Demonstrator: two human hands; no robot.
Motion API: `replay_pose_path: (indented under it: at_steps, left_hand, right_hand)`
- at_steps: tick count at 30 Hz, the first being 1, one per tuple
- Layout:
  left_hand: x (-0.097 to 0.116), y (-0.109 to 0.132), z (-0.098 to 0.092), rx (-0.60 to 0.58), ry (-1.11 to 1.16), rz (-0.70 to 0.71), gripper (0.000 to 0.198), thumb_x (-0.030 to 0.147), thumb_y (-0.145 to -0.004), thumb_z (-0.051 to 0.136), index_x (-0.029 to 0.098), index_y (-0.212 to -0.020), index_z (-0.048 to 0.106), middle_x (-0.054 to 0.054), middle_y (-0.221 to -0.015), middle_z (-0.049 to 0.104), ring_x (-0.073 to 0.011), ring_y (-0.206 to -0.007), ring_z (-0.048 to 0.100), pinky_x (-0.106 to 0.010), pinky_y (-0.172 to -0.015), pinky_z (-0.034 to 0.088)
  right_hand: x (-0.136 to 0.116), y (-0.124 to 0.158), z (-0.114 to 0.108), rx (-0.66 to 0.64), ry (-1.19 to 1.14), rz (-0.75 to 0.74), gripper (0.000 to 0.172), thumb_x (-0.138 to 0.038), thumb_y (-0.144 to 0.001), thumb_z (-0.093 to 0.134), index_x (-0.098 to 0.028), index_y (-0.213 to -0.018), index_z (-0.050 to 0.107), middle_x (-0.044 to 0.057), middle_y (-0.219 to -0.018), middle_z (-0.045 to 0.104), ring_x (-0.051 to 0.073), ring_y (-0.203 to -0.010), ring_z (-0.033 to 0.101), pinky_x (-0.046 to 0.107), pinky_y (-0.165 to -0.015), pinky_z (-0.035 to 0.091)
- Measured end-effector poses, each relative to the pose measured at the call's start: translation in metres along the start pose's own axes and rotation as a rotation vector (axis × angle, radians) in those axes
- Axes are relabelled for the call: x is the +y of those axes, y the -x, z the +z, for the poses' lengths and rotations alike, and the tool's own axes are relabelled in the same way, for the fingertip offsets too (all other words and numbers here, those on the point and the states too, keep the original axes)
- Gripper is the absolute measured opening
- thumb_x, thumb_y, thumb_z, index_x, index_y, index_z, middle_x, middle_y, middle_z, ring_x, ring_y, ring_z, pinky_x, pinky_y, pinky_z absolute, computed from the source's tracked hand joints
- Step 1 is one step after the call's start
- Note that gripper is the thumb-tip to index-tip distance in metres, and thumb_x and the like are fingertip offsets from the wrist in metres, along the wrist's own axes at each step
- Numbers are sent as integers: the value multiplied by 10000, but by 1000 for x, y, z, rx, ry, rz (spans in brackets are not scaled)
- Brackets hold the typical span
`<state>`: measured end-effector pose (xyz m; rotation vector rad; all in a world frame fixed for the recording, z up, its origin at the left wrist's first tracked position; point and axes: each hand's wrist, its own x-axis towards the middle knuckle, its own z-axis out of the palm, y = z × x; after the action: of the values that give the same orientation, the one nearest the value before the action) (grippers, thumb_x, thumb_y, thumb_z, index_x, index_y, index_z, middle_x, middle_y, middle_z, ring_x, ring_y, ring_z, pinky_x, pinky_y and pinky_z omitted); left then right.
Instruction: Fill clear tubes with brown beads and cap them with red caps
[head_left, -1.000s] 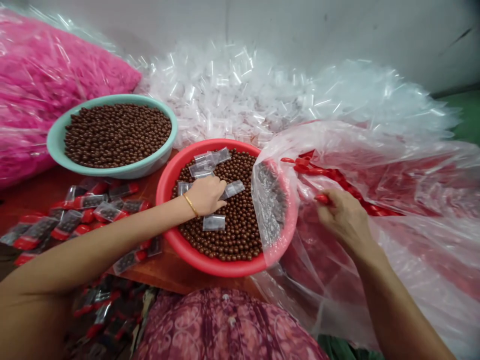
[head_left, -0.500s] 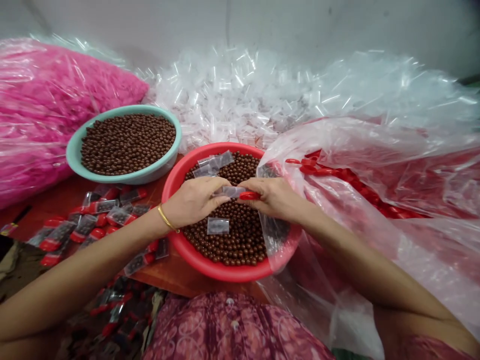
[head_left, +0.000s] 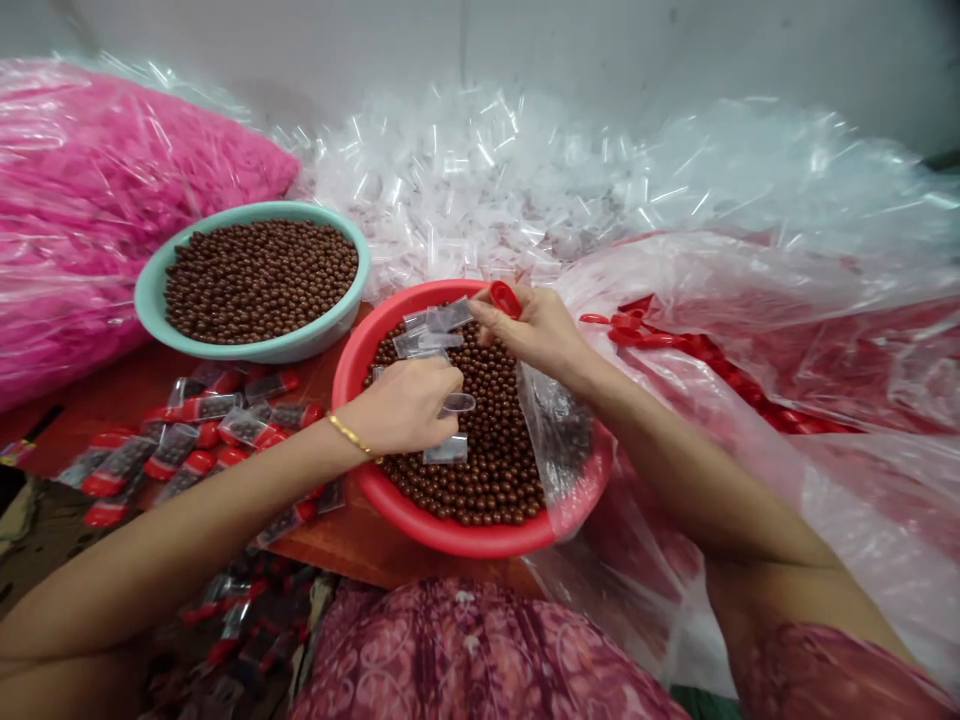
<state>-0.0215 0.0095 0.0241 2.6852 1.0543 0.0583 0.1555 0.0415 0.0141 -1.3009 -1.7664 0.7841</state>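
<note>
My left hand (head_left: 405, 408), with a gold bangle at the wrist, is closed on a small clear plastic container (head_left: 459, 402) over the red basin (head_left: 450, 544). Its round end faces right, above the brown balls (head_left: 491, 485). Toward the basin's far rim, my right hand (head_left: 536, 330) is closed with a red cap (head_left: 505, 299) in its fingers. Its thumb and fingertip reach the end of another clear container (head_left: 448, 316); whether they grip it I cannot tell. More clear containers lie on the balls, one of them (head_left: 445, 449) just below my left hand.
A pale teal basin (head_left: 251, 350) of brown balls stands left. Filled containers with red caps (head_left: 187, 440) lie in front of it. Behind are a bag of pink pieces (head_left: 127, 190) and a heap of clear containers (head_left: 465, 190). A plastic bag of red caps (head_left: 705, 360) overlaps the basin's right side.
My hands have parted from around a clear container and a red cap. The left has lowered slightly with a clear container; the right has moved up toward the far rim with a red cap.
</note>
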Motion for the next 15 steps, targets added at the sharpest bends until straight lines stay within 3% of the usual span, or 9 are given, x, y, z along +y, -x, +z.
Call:
replay_pose_path:
  at_steps: [4, 7, 10, 15]
  left_hand:
    - [-2, -27, 15, -232, 1, -74, 138, 211, -678, 567, 134, -729, 670, -54, -637, 627, -173, -598, 562, -265, -541, 354]
    - [-7, -44, 26, -334, 48, -138, 185, 322, -684, 619, 159, -605, 658, -24, -547, 587, -154, -562, 543, -253, -527, 341]
    - [-8, -59, 34, -330, 79, -206, 298, 426, -709, 620, 163, -570, 648, -26, -513, 565, -170, -603, 575, -247, -559, 375]
    - [-2, -84, 51, -205, 369, -443, 241, 374, -591, 726, 151, -558, 639, -53, -552, 590, -228, -721, 629, -258, -650, 444]
  right_hand:
    - [3, 35, -25, 49, -140, 227, 361, -501, -734, 632, -158, -644, 563, -78, -442, 364, 54, -404, 353, 223, -423, 302]
    - [8, 70, -51, 73, -274, 427, 394, -544, -662, 683, -161, -690, 593, -91, -405, 346, 47, -349, 318, 209, -357, 245]
    - [13, 97, -70, 139, -403, 541, 417, -555, -615, 724, -167, -717, 614, -101, -395, 328, 31, -334, 270, 190, -335, 209]
    - [22, 121, -78, 202, -507, 593, 369, -522, -639, 733, -180, -730, 629, -109, -389, 301, 25, -329, 260, 182, -341, 283]
